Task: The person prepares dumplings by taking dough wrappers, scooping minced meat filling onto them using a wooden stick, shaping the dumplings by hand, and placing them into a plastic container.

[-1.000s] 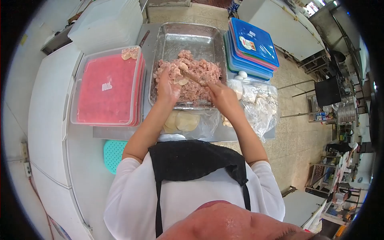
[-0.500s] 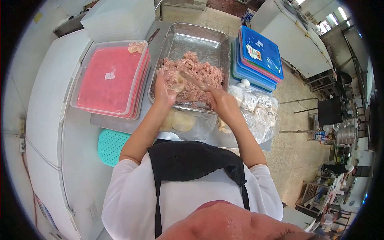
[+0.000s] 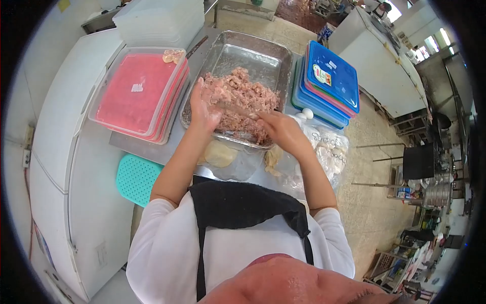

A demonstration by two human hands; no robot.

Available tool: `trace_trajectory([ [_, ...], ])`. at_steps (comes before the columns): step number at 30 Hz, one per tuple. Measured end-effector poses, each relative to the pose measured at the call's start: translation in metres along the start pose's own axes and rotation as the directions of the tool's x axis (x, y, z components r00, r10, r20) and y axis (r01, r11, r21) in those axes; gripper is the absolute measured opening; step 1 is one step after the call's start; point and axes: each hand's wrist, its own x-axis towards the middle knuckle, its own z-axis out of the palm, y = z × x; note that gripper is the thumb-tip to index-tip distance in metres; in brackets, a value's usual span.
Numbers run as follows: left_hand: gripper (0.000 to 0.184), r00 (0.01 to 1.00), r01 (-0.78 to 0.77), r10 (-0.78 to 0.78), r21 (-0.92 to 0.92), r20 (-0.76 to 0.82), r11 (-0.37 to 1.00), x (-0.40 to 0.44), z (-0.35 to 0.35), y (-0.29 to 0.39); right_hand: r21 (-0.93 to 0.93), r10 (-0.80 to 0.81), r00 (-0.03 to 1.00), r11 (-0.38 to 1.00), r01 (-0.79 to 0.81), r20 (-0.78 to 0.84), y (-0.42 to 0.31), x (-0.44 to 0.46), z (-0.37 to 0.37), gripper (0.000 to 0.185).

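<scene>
Right hand [image 3: 281, 129] pinches spreader [image 3: 250, 115]; left hand [image 3: 204, 110]: fingers, cannot tell. Meat-topped rounds [image 3: 173, 55] seemingly done, 11 o'clock; meat [image 3: 253, 95] remains, 12 o'clock.

Bright light; glare upper right; metal tray [image 3: 257, 55] glinting; edges bowed, corners black.

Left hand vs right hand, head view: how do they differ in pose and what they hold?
The left hand is opened out, supporting some meat mixture; the right hand is closed around a slim utensil, blurred.
The left hand points away from the body; the right hand points across toward the left one.
Shared: both are bare and work at the metal tray.
</scene>
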Motion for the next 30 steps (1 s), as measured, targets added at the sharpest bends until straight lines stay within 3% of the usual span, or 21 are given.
trace_trajectory([
  [3, 0.060, 0.963, -0.128, 0.011, 0.420, 0.270, 0.899, -0.029, 0.031, 0.006, 0.430, 0.139, 0.987, 0.898, -0.089, -0.085, 0.030, -0.006, -0.004, 0.034],
  [4, 0.064, 0.927, -0.332, 0.102, 0.665, 0.360, 0.669, -0.031, 0.036, 0.011, 0.501, 0.184, 0.982, 0.848, -0.175, 0.033, 0.026, -0.005, -0.012, 0.035],
  [5, 0.068, 0.871, -0.490, 0.150, 0.804, 0.468, 0.337, -0.033, 0.038, 0.017, 0.558, 0.216, 0.964, 0.787, -0.266, 0.155, 0.020, -0.005, -0.022, 0.037],
  [6, 0.074, 0.803, -0.577, 0.148, 0.815, 0.577, -0.047, -0.036, 0.043, 0.022, 0.598, 0.233, 0.932, 0.718, -0.357, 0.277, 0.016, -0.005, -0.029, 0.038],
  [9, 0.071, 0.759, -0.630, 0.118, 0.768, 0.640, -0.110, -0.042, 0.063, 0.022, 0.618, 0.103, 0.949, 0.736, -0.275, 0.299, 0.022, -0.006, -0.028, 0.035],
  [12, 0.051, 0.767, -0.640, -0.164, 0.757, 0.620, -0.133, -0.035, 0.066, 0.034, 0.570, 0.044, 0.976, 0.806, -0.161, 0.214, 0.013, -0.007, -0.025, 0.033],
  [15, 0.041, 0.755, -0.598, -0.380, 0.798, 0.535, -0.066, -0.033, 0.070, 0.042, 0.529, -0.071, 0.984, 0.848, -0.025, 0.161, 0.029, -0.003, 0.000, 0.033],
  [18, 0.041, 0.752, -0.649, -0.411, 0.690, 0.516, -0.321, -0.023, 0.046, 0.037, 0.560, 0.001, 0.956, 0.811, -0.172, 0.292, 0.046, 0.002, 0.021, 0.031],
  [21, 0.037, 0.893, -0.432, -0.240, 0.872, 0.380, -0.229, -0.006, 0.014, 0.025, 0.374, -0.073, 0.993, 0.927, 0.033, 0.092, 0.074, 0.007, 0.035, 0.029],
  [24, 0.039, 0.911, -0.398, 0.040, 0.903, 0.409, -0.163, 0.009, -0.019, 0.020, -0.074, 0.083, 0.988, 0.993, -0.094, -0.131, 0.037, 0.002, 0.023, 0.024],
  [27, 0.043, 0.938, -0.345, -0.015, 0.925, 0.348, -0.159, -0.008, 0.001, 0.022, -0.077, -0.071, 0.976, 0.995, 0.056, -0.205, 0.016, -0.005, 0.039, 0.022],
  [30, 0.050, 0.977, -0.151, -0.180, 0.969, 0.116, -0.196, 0.003, -0.008, 0.031, -0.285, 0.175, 0.984, 0.943, -0.173, -0.019, 0.054, -0.002, 0.066, 0.021],
])
